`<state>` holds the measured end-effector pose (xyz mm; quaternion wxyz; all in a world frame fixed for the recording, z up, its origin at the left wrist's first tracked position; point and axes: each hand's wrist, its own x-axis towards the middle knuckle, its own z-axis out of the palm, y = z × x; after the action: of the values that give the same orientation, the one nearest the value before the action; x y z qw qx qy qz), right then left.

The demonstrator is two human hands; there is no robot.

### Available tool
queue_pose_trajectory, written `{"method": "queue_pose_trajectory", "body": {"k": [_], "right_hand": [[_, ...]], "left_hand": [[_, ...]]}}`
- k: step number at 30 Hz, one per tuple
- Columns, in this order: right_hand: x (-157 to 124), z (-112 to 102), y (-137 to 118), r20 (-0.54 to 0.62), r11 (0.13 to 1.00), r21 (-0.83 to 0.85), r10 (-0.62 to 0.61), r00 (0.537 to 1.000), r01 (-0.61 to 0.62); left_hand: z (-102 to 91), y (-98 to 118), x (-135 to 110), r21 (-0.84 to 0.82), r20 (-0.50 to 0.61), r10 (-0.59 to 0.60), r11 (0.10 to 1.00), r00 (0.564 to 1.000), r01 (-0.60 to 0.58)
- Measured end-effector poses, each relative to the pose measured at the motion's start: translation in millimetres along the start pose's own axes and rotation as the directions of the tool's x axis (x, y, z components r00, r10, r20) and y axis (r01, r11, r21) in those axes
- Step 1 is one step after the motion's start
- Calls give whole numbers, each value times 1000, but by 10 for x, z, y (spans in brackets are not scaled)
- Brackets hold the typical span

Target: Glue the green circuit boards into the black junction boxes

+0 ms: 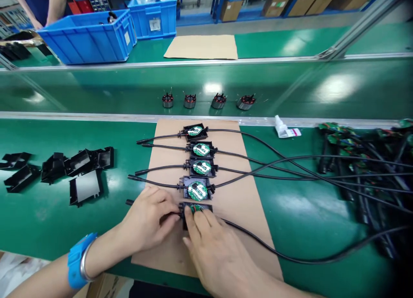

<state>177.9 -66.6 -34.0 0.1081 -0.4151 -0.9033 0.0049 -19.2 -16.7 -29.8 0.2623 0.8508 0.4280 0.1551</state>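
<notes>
Left hand (146,222) pinches the cable just left of the nearest black housing (197,210); right hand (214,250) presses fingertips (189,215) flat on its green board. Beyond the fingers lie four more housings (five total) and four motor cores (189,100).

No lettering can be read anywhere: the white label on the far blue plastic crate (155,24), the white-and-pink tag beside the small white plastic bottle (280,125) and the white markings on the round green circuit boards (197,190) are all too small and blurred.
</notes>
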Motion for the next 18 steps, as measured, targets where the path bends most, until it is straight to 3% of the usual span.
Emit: {"method": "queue_pose_trajectory", "body": {"k": [4, 8, 10, 12, 15, 18], "right_hand": [[68, 103, -164, 67, 998, -51, -39, 997, 42], [34, -37, -74, 76, 999, 36, -39, 996, 37], [21, -166, 129, 65, 977, 215, -28, 997, 14], [30, -257, 427, 6, 940, 339, 33, 999, -33], [74, -223, 914, -100, 955, 277, 138, 985, -106], [73, -89, 1220, -87, 969, 228, 118, 989, -96]], "left_hand": [[102, -12, -26, -77, 2, 18, 997, 1000, -18], [46, -4, -62, -90, 52, 18, 996, 998, -13], [-23, -14, -19, -105, 116, 56, 993, 992, -44], [-85, -45, 80, -62, 93, 97, 994, 991, -91], [-115, -123, 278, 144, -34, 78, 987, 996, -73], [-84, -176, 392, 205, -25, 64, 977, 998, -57]]}}
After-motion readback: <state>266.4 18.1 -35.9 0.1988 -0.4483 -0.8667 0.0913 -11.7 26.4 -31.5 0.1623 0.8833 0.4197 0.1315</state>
